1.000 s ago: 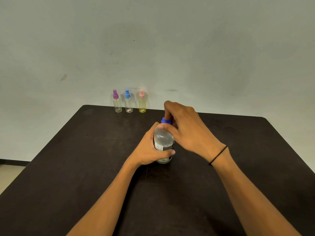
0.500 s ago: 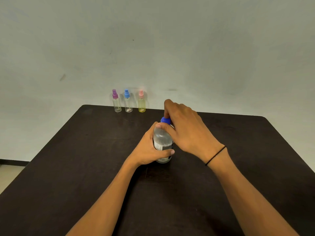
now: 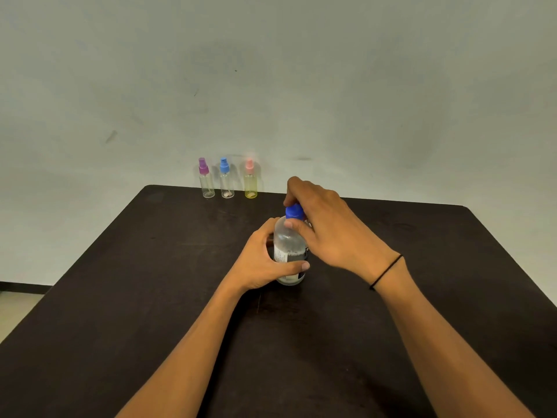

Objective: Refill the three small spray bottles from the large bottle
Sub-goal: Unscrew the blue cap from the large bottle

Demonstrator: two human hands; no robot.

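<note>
Large bottle [image 3: 290, 248] stands upright mid-table [image 3: 120, 297]; our left hand [image 3: 262, 260] grips its body, our right hand [image 3: 328, 230] pinches its blue cap [image 3: 294, 212]. Three spray bottles [image 3: 226, 179] line the table's far edge.

Large bottle [image 3: 288, 245] label text – blurred, partly hand-covered.

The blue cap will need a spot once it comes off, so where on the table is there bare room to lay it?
The table is bare right of the right hand, out to its right edge. Also bare: left of the left hand and the large bottle, below the three spray bottles. The crowded spot is the centre, where both hands and forearms meet.
</note>
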